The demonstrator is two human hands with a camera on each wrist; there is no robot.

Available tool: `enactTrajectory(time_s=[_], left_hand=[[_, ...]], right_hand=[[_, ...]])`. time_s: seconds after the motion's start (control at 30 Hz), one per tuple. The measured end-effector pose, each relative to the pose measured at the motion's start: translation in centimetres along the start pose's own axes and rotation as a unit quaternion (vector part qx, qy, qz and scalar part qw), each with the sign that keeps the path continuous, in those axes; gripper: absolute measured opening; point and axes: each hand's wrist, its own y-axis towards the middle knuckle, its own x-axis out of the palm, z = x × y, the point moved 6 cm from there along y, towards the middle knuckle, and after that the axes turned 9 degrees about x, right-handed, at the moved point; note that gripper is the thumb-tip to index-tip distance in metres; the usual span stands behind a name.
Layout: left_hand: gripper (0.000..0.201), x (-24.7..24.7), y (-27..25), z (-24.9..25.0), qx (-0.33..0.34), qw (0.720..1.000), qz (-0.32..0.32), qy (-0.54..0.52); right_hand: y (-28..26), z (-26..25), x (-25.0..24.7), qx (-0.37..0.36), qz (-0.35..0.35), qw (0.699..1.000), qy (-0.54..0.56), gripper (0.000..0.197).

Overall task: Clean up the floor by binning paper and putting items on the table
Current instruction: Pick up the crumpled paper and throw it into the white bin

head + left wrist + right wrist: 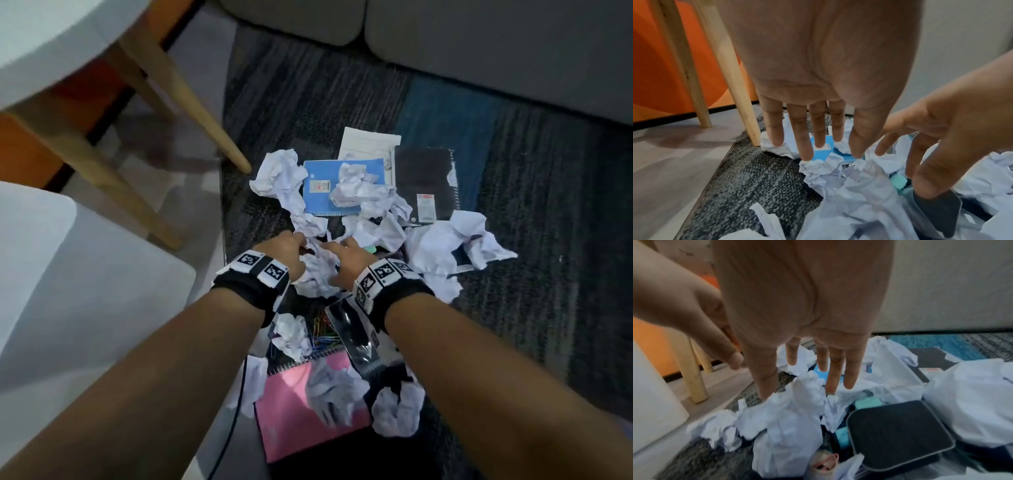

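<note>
1. We are working over the rug (342,102), where the litter is lying in one heap; the worktop (41,41) is standing at the upper left on wooden legs, with none of these items on it. No bin is identifiable in any view.
2. We are leaving three stiff, flat notebooks on the rug: the pink notebook (291,411) nearest, the black notebook (424,178) farthest right, the blue notebook (322,192) beside it. We judge each will lift best by one edge once the paper on it is cleared.
3. We are reaching for the crumpled paper (317,270) at the centre of the heap. We judge it light, soft and springy, so cupping it from both sides should suit it better than pinching.
4. We are holding the left hand (284,253) and the right hand (346,260) on either side of that wad, fingers straight and spread; fingertips are at the paper and neither is gripping yet.
5. We are noting coloured paper clips (323,334) loose beside the pink notebook: small, slippery, easily scattered.
</note>
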Motion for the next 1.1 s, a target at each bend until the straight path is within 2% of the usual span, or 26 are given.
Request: enactTrajectory(time_s=[0.1,0.23,0.3,0.43,0.53,0.63,0.73,0.87,0.97,1.1], left_hand=[[0.050,1.4,0.5,-1.2,-0.008,1.000,-0.010,0.002],[0.057,3.0,0.4,-2.6,-0.016,1.000,0.007,-0.001],[0.060,3.3,0.1,-3.0,-0.018,1.000,0.016,-0.006],[0.071,2.8,-0.7,-3.1,-0.016,0.999,0.028,-0.017],[0.093,1.8,-1.5,-2.7,-0.015,0.999,0.036,-0.030],[0.116,0.7,-2.2,-2.0,-0.016,0.997,0.048,-0.057],[0.128,-0.3,-3.1,-1.5,-0.024,0.997,0.062,-0.047],[0.119,-2.4,-4.5,-1.4,-0.049,0.992,0.118,-0.001],[0.105,-4.3,-5.6,-0.8,-0.035,0.981,0.191,-0.003],[0.083,-6.3,-7.7,-0.9,-0.037,0.963,0.259,-0.067]], right_hand=[[1.5,-0.1,2.4,0.009,-0.012,0.999,-0.040,0.085],[2.2,-0.1,4.4,0.021,-0.004,1.000,-0.014,0.064],[2.2,-0.1,4.2,0.022,0.009,1.000,0.005,0.061],[1.5,-0.5,2.4,0.027,0.039,0.998,0.040,0.059],[0.7,-1.2,0.6,0.018,0.048,0.997,0.062,0.058],[-0.3,-2.6,-1.2,-0.005,0.042,0.990,0.137,0.055],[-1.5,-4.2,-3.3,-0.028,0.046,0.982,0.180,0.055],[-3.2,-6.2,-6.2,-0.061,0.049,0.974,0.211,0.050],[-4.2,-7.2,-7.8,-0.085,0.055,0.964,0.246,0.049],[-5.7,-8.9,-9.7,-0.130,0.039,0.944,0.300,0.047]])
